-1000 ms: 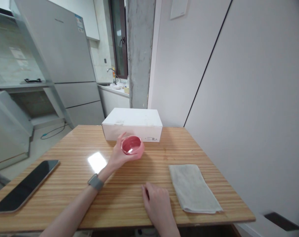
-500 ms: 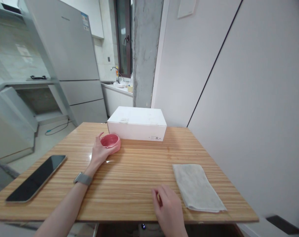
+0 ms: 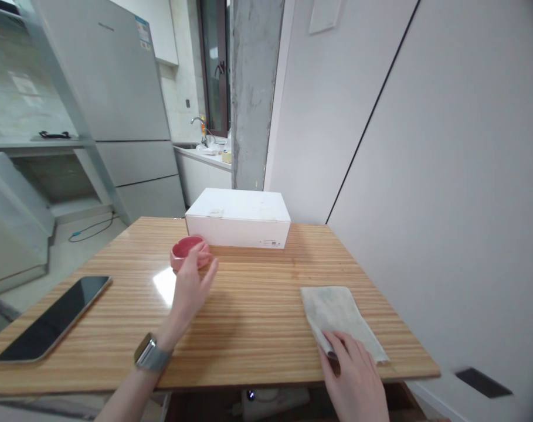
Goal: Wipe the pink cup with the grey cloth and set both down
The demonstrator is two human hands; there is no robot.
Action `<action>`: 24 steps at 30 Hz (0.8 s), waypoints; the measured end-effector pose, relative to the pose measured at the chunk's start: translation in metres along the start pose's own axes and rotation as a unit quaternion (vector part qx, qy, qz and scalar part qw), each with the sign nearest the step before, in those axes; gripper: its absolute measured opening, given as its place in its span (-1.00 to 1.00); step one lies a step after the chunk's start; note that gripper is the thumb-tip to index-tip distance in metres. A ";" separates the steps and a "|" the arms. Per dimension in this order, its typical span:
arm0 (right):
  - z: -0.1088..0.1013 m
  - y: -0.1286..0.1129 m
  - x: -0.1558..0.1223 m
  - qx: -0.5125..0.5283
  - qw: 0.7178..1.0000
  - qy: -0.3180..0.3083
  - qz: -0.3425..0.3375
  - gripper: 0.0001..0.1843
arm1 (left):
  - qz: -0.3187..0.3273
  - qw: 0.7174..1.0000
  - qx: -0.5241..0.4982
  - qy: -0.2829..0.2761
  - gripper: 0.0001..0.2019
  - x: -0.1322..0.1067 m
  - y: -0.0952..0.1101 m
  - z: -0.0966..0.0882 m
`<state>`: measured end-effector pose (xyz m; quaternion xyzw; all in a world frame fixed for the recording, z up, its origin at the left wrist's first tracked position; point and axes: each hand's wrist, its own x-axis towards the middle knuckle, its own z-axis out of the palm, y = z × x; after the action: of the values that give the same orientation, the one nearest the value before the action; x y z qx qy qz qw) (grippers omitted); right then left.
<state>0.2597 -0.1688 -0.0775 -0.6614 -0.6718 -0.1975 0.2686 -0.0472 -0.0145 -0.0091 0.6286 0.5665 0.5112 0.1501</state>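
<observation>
A small round pink bowl (image 3: 178, 255) with a thick rim stands on the wooden table, close to the front left corner of a white box (image 3: 238, 230). My left hand (image 3: 193, 281), wearing a watch, hovers just in front of the bowl with its fingers apart and nothing in them; it hides part of the bowl. At the right, a folded grey cloth (image 3: 336, 310) lies flat, its near left edge lifted a little. My right hand (image 3: 352, 369) has its thumb and fingers closed on that near edge.
A black phone (image 3: 55, 319) lies at the table's left. Below the table's near edge (image 3: 231, 385) an open drawer (image 3: 204, 407) holds a pale object. A white wall (image 3: 446, 193) rises at the right; a fridge (image 3: 112, 88) and sink counter stand behind.
My left hand has let go of the bowl and drawn back toward me. My right hand has moved right onto the cloth and taken its near edge. The view has shifted slightly right.
</observation>
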 end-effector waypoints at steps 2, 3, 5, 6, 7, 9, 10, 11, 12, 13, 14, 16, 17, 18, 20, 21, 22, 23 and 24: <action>-0.001 -0.004 0.005 0.005 1.000 0.001 0.024 -0.60 | -0.066 0.981 -0.101 -0.152 -0.52 -0.026 0.019 0.014; -0.002 -0.007 0.008 0.014 0.999 0.004 0.038 -0.61 | -0.108 0.955 -0.161 -0.226 -0.48 -0.039 0.027 0.022; -0.005 -0.019 0.015 0.049 0.997 0.012 0.059 -0.63 | -0.189 0.881 -0.262 -0.345 -0.39 -0.064 0.041 0.037; -0.005 -0.027 0.017 0.073 0.995 0.018 0.062 -0.65 | -0.216 0.849 -0.291 -0.384 -0.37 -0.074 0.047 0.043; -0.006 -0.037 0.019 0.101 0.993 0.022 0.058 -0.68 | -0.235 0.827 -0.312 -0.404 -0.36 -0.082 0.052 0.047; -0.007 -0.061 0.019 0.156 0.987 0.026 0.030 -0.75 | -0.243 0.816 -0.332 -0.406 -0.37 -0.092 0.058 0.051; -0.007 -0.073 0.018 0.184 0.983 0.030 0.002 -0.78 | -0.237 0.825 -0.334 -0.389 -0.38 -0.094 0.059 0.051; -0.008 -0.084 0.017 0.213 0.976 0.024 -0.031 -0.81 | -0.230 0.838 -0.331 -0.368 -0.38 -0.094 0.058 0.048; -0.009 -0.093 0.016 0.238 0.969 0.024 -0.057 -0.79 | -0.225 0.851 -0.323 -0.349 -0.38 -0.093 0.055 0.045; -0.010 -0.101 0.015 0.258 0.963 0.028 -0.076 -0.76 | -0.224 0.862 -0.312 -0.330 -0.37 -0.090 0.050 0.039; -0.011 -0.105 0.014 0.273 0.958 0.037 -0.086 -0.73 | -0.227 0.871 -0.301 -0.314 -0.35 -0.087 0.044 0.031; -0.014 -0.106 0.013 0.289 0.952 0.063 -0.074 -0.70 | -0.238 0.882 -0.280 -0.294 -0.33 -0.080 0.027 0.010; -0.014 -0.103 0.012 0.292 0.952 0.071 -0.064 -0.72 | -0.241 0.889 -0.268 -0.284 -0.34 -0.075 0.018 -0.004; -0.014 -0.098 0.012 0.293 0.952 0.075 -0.056 -0.73 | -0.242 0.897 -0.249 -0.274 -0.35 -0.071 0.007 -0.018; -0.012 -0.085 0.009 0.288 0.954 0.067 -0.053 -0.76 | -0.247 0.913 -0.202 -0.255 -0.35 -0.062 -0.016 -0.049; -0.010 -0.078 0.008 0.283 0.956 0.065 -0.051 -0.77 | -0.249 0.921 -0.173 -0.244 -0.35 -0.058 -0.028 -0.063; -0.008 -0.072 0.006 0.277 0.958 0.065 -0.044 -0.79 | -0.249 0.929 -0.141 -0.236 -0.34 -0.055 -0.039 -0.077; -0.006 -0.067 0.004 0.271 0.959 0.069 -0.036 -0.79 | -0.247 0.933 -0.117 -0.233 -0.34 -0.052 -0.050 -0.089; -0.003 -0.062 0.002 0.264 0.961 0.071 -0.028 -0.80 | -0.243 0.937 -0.098 -0.229 -0.34 -0.050 -0.060 -0.100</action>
<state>0.1988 -0.1719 -0.0679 -0.5322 -0.6976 -0.0667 0.4751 -0.1538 -0.0780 -0.0352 0.5541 0.5992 0.3543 0.4566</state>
